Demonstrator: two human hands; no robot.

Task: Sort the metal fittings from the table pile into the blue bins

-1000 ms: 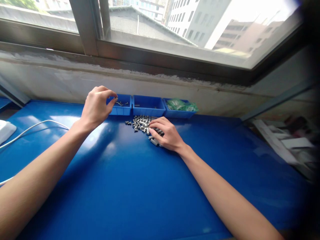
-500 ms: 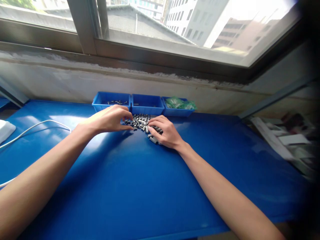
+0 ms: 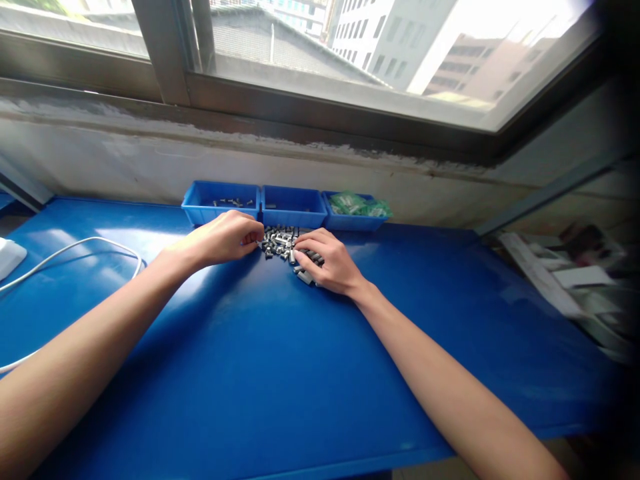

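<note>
A pile of small metal screws and grey cylindrical parts (image 3: 280, 241) lies on the blue table in front of the bins. At its left edge, my left hand (image 3: 227, 238) is closed in a pinch, with something small and light-coloured at the fingertips that is too tiny to name. My right hand (image 3: 331, 262) rests over the right side of the pile, its fingers curved and apart, covering some grey parts. Whether it grips any of them is hidden.
Behind the pile stand three blue bins: left with several screws (image 3: 220, 215), middle with few parts (image 3: 294, 218), right with green bags (image 3: 355, 223). A white cable (image 3: 65, 252) lies left; papers and other items (image 3: 583, 277) are at the right.
The thumb and fingers of my left hand have closed together at the left edge of the pile. My right hand has stayed nearly in place.
</note>
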